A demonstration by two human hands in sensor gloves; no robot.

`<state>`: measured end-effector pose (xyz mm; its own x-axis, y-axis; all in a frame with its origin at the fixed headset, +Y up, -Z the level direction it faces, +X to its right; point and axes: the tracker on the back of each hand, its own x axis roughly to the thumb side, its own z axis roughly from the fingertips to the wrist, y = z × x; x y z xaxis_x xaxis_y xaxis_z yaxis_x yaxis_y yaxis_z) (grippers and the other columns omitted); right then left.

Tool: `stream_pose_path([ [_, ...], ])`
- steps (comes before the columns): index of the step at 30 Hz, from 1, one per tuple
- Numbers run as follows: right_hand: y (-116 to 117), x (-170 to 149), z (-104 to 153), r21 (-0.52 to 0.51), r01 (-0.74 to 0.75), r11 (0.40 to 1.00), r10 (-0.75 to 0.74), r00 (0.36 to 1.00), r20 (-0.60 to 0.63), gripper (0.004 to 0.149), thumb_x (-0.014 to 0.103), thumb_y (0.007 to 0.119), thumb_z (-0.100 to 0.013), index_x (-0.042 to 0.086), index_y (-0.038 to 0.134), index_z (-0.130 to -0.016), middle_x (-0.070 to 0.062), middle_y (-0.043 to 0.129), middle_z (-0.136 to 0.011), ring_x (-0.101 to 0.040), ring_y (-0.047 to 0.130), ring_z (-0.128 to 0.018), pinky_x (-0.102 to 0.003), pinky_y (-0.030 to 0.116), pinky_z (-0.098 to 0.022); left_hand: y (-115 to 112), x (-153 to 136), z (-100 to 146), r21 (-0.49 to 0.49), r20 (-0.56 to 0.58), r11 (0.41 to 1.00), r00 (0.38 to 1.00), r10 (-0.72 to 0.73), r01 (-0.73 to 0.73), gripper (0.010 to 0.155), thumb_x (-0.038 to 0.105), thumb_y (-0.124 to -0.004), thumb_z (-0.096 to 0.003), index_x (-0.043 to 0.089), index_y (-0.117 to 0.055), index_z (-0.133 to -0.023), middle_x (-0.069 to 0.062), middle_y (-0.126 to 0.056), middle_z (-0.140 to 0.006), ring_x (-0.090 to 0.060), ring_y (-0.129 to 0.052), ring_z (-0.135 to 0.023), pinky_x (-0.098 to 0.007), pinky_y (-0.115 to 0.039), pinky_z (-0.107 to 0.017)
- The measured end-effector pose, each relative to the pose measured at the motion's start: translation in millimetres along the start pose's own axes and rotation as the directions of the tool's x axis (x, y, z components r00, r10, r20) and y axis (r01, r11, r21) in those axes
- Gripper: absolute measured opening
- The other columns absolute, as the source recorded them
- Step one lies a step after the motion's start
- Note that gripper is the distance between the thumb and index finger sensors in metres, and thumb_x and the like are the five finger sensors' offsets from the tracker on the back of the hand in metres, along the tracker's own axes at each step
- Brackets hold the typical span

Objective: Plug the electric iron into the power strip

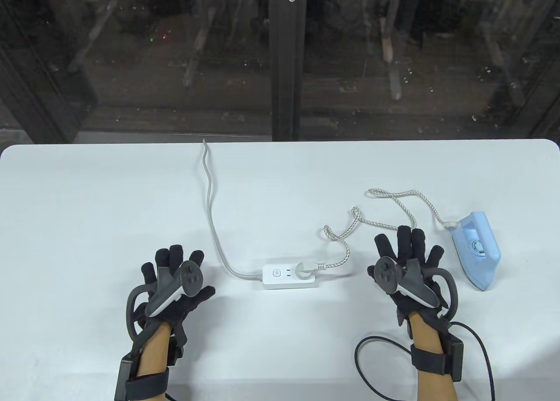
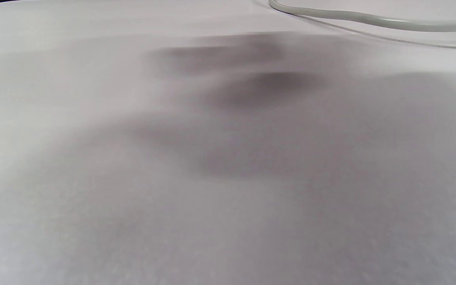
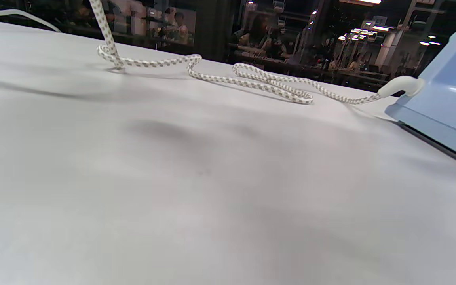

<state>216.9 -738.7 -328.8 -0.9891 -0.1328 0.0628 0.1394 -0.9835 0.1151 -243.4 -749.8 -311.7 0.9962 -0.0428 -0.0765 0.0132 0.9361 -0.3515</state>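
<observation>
A white power strip (image 1: 288,277) lies near the table's front middle. The iron's round white plug (image 1: 302,269) sits in the strip's right socket. Its braided cord (image 1: 350,226) loops back to the light blue iron (image 1: 477,250), which stands at the right; the cord (image 3: 251,79) and iron (image 3: 445,107) also show in the right wrist view. My left hand (image 1: 173,278) lies flat with fingers spread, left of the strip, holding nothing. My right hand (image 1: 409,265) lies flat with fingers spread between strip and iron, holding nothing.
The strip's grey supply cable (image 1: 212,217) runs from its left end to the table's far edge; it also crosses the top of the left wrist view (image 2: 370,18). A black glove cable (image 1: 380,366) loops by my right wrist. The white table (image 1: 87,200) ends at dark windows.
</observation>
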Motion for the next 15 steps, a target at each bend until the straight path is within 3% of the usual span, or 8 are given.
stream_pose_path([
  [15, 2.2, 8.0, -1.1, 0.024, -0.006, 1.0, 0.005, 1.0, 0.022, 0.075, 0.057, 0.047, -0.055, 0.031, 0.004, -0.111, -0.026, -0.01, -0.116, -0.053, -0.006, -0.101, -0.08, 0.015, -0.065, -6.9, 6.0, -3.6, -0.008, -0.012, 0.998, 0.998, -0.064, 0.064, 0.081, 0.069, -0.046, -0.0416, 0.047, 0.003, -0.101, 0.0, 0.014, -0.113, -0.032, 0.011, -0.106, -0.059, -0.005, -0.078],
])
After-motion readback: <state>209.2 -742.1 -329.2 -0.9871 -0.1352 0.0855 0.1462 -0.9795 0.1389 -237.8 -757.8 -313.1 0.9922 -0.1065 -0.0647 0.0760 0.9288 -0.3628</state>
